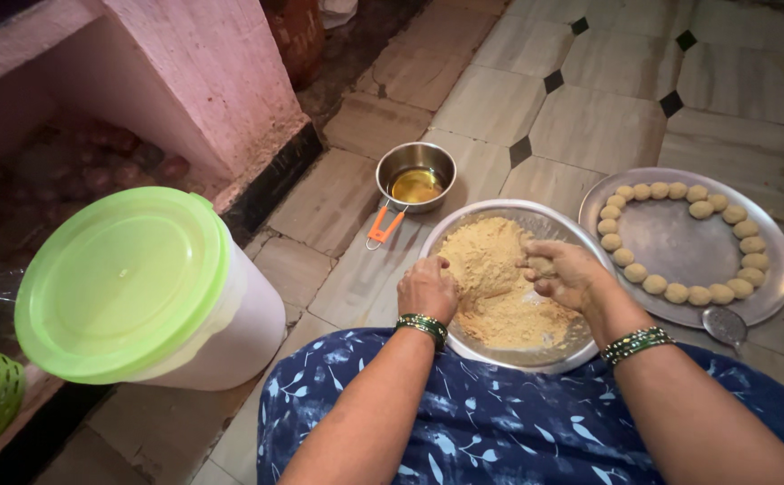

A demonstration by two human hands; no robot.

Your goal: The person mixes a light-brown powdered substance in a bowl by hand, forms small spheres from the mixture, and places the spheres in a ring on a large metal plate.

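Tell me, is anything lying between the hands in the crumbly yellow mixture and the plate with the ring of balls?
Nothing visible: the right hand and left hand are in the mixture, and the steel plate of balls sits right beside that bowl.

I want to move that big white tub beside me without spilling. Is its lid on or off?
On. The green lid sits flat over the mouth of the white tub, covering the whole rim. Whether it is snapped tight cannot be told.

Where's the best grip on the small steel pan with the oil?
Probably the orange handle of the small steel pan. It sticks out toward the person, lower left of the bowl, clear of the mixing plate. Come from the left hand side and keep it level, since the oil sits open.
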